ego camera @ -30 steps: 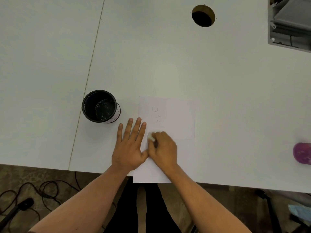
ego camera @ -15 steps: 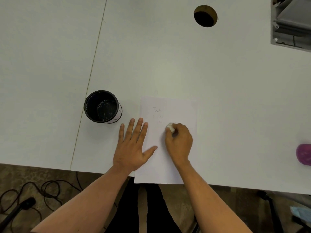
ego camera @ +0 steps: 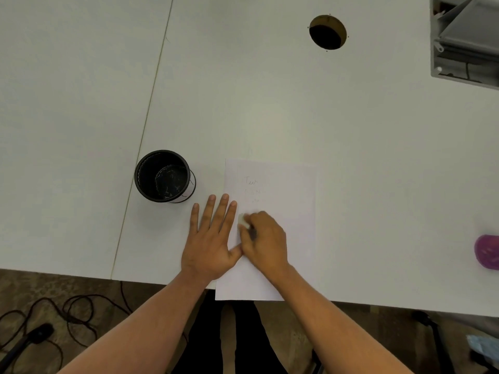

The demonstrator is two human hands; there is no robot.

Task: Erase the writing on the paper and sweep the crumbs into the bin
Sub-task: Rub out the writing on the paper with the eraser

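Note:
A white sheet of paper (ego camera: 286,190) lies at the near edge of the white table (ego camera: 270,103), its bottom end hanging slightly over. Faint pencil writing (ego camera: 252,188) shows in its upper left part. My left hand (ego camera: 212,238) lies flat with fingers spread on the paper's left edge, holding it down. My right hand (ego camera: 266,240) is closed on a small white eraser (ego camera: 243,220), pressed to the paper just below the writing and right beside my left fingers. A black mesh bin (ego camera: 162,175) stands to the left of the paper, open end up.
A round cable hole (ego camera: 327,32) is in the table at the back. A grey tray-like box (ego camera: 467,39) sits at the back right corner. A purple object (ego camera: 487,252) lies at the right edge. Cables (ego camera: 67,314) lie on the floor below left.
My right hand with the eraser went from the paper's left side to the right and up, then came back left next to my left hand. The left hand stayed put.

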